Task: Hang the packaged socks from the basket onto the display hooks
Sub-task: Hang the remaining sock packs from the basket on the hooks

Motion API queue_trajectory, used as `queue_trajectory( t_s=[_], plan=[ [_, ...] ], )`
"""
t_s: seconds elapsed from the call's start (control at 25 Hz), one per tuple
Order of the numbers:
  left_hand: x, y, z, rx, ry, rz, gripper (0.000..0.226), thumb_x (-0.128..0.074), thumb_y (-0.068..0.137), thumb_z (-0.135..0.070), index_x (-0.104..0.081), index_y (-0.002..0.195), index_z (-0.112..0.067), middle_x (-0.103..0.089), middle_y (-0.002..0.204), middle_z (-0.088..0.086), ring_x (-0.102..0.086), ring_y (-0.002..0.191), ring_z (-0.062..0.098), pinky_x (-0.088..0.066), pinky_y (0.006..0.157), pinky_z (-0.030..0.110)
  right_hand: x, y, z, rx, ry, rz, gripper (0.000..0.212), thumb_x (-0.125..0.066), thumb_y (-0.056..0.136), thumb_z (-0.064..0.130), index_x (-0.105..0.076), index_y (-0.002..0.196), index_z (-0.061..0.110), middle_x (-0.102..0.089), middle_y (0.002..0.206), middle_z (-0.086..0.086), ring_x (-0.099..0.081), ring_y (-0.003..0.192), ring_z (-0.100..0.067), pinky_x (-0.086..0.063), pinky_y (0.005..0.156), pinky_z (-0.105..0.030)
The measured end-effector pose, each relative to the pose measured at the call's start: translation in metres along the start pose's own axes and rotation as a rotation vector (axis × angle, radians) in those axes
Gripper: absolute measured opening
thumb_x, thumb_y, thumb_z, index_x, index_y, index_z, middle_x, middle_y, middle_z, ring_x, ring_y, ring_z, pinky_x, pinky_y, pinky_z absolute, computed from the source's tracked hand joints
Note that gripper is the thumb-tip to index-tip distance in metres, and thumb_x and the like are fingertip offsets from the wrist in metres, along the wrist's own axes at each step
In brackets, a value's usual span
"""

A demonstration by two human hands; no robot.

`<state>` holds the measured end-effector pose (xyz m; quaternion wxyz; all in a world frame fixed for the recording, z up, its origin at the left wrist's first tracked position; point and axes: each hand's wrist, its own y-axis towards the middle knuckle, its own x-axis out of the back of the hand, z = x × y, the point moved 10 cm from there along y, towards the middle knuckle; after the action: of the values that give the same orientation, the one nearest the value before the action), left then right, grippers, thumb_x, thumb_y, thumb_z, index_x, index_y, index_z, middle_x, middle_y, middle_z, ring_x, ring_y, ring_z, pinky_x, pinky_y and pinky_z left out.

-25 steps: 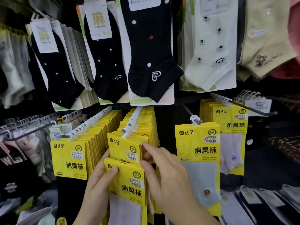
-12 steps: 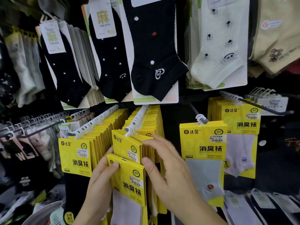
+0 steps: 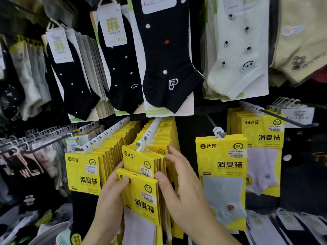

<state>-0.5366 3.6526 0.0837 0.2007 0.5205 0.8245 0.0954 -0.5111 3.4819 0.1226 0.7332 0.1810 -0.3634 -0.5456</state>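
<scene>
Fingers [image 3: 123, 180] of left hand [image 3: 109, 200]: curled round the left edge of one yellow sock packet [image 3: 139, 197] and clamped on it. The packet is upright, at six o'clock from the front packet [image 3: 141, 160] of the crowded middle hook [image 3: 150, 131], and not yet hung. Right hand [image 3: 184, 190]: fingers spread apart, tips touching the right edges of the hanging stack, thumb resting against the held packet's right edge. Step in hand, as judged: getting the packet's top onto the hook tip. Recommended handling: press the stack back toward twelve o'clock to bare the tip, raise the packet straight with its top square to the wire, and let go only once it hangs free. Surroundings: a full row of like yellow packets [image 3: 83, 172] at nine o'clock; a packet with a pale grey sock [image 3: 223, 175] at three o'clock; carded black ankle socks [image 3: 164, 68] at twelve o'clock. No basket can be made out.
</scene>
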Motion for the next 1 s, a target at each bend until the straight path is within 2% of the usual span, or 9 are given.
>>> queue_trajectory(
  t_s=[0.08, 0.24, 0.36, 0.4, 0.52, 0.6, 0.72, 0.88, 1.0],
  plan=[
    [-0.002, 0.000, -0.001, -0.014, 0.004, 0.026, 0.041, -0.048, 0.077, -0.020, -0.060, 0.116, -0.017, -0.072, 0.106, 0.004, -0.068, 0.096, 0.017, -0.057, 0.076, 0.024, 0.003, -0.002, 0.006, 0.037, -0.011, -0.023, 0.035, -0.037, 0.090, 0.054, -0.026, 0.124, 0.053, -0.024, 0.133, 0.041, -0.025, 0.128, 0.013, -0.030, 0.109, -0.029],
    [0.000, 0.001, 0.000, -0.018, -0.018, 0.021, 0.038, -0.047, 0.077, -0.020, -0.062, 0.111, -0.016, -0.072, 0.104, 0.006, -0.068, 0.092, 0.018, -0.058, 0.075, 0.026, 0.005, -0.007, 0.019, 0.099, -0.116, -0.046, 0.046, -0.030, 0.088, 0.052, -0.022, 0.134, 0.047, -0.019, 0.130, 0.045, -0.013, 0.123, 0.025, -0.023, 0.104, -0.021],
    [-0.002, 0.000, 0.000, -0.024, -0.020, 0.030, 0.039, -0.047, 0.077, -0.020, -0.061, 0.114, -0.015, -0.072, 0.103, 0.006, -0.068, 0.093, 0.019, -0.058, 0.076, 0.028, 0.012, -0.013, 0.026, 0.166, -0.232, -0.161, 0.052, -0.040, 0.089, 0.038, -0.041, 0.138, 0.022, -0.043, 0.135, 0.019, -0.028, 0.125, 0.007, -0.029, 0.097, -0.027],
    [-0.002, 0.001, -0.001, -0.025, -0.019, 0.032, 0.040, -0.047, 0.077, -0.020, -0.060, 0.115, -0.015, -0.072, 0.103, 0.005, -0.068, 0.092, 0.019, -0.057, 0.076, 0.029, 0.013, -0.014, 0.026, 0.176, -0.230, -0.166, 0.053, -0.040, 0.089, 0.037, -0.042, 0.139, 0.019, -0.044, 0.135, 0.017, -0.030, 0.125, 0.005, -0.030, 0.097, -0.028],
    [-0.003, 0.001, -0.002, -0.040, -0.019, 0.042, 0.042, -0.048, 0.077, -0.021, -0.059, 0.117, -0.015, -0.073, 0.102, 0.004, -0.069, 0.091, 0.016, -0.057, 0.074, 0.026, 0.008, -0.011, 0.019, 0.128, -0.120, -0.085, 0.050, -0.037, 0.089, 0.047, -0.029, 0.138, 0.042, -0.026, 0.134, 0.039, -0.021, 0.127, 0.017, -0.028, 0.104, -0.023],
    [-0.005, 0.000, -0.003, -0.038, -0.017, 0.046, 0.043, -0.048, 0.078, -0.021, -0.058, 0.119, -0.015, -0.072, 0.103, 0.003, -0.069, 0.093, 0.016, -0.057, 0.073, 0.025, 0.004, -0.008, 0.009, 0.051, -0.003, -0.018, 0.047, -0.040, 0.089, 0.047, -0.028, 0.134, 0.049, -0.031, 0.131, 0.039, -0.029, 0.126, 0.014, -0.037, 0.106, -0.025],
    [-0.010, -0.002, -0.017, -0.052, 0.035, 0.066, 0.044, -0.052, 0.078, -0.023, -0.056, 0.121, -0.016, -0.072, 0.104, -0.005, -0.067, 0.098, 0.014, -0.056, 0.079, 0.026, 0.010, -0.003, 0.008, 0.009, 0.096, 0.023, 0.047, -0.050, 0.092, 0.032, -0.039, 0.138, 0.035, -0.047, 0.132, 0.019, -0.043, 0.122, 0.004, -0.043, 0.103, -0.030],
    [-0.006, -0.009, -0.009, -0.033, 0.097, 0.051, 0.027, -0.054, 0.084, -0.020, -0.060, 0.110, -0.019, -0.068, 0.108, -0.004, -0.063, 0.106, 0.017, -0.051, 0.092, 0.037, 0.007, -0.006, -0.026, -0.156, 0.199, 0.128, 0.052, -0.055, 0.093, 0.016, -0.037, 0.141, 0.025, -0.052, 0.120, 0.011, -0.051, 0.113, 0.000, -0.043, 0.092, -0.010],
    [0.002, -0.024, 0.013, 0.024, 0.115, 0.025, 0.025, -0.050, 0.083, -0.025, -0.062, 0.105, -0.022, -0.063, 0.115, 0.006, -0.058, 0.114, 0.025, -0.043, 0.101, 0.048, 0.001, -0.018, -0.037, -0.171, 0.141, 0.169, 0.049, -0.056, 0.092, 0.013, -0.042, 0.138, 0.016, -0.054, 0.118, 0.008, -0.052, 0.112, -0.005, -0.042, 0.095, -0.018]
  ],
)
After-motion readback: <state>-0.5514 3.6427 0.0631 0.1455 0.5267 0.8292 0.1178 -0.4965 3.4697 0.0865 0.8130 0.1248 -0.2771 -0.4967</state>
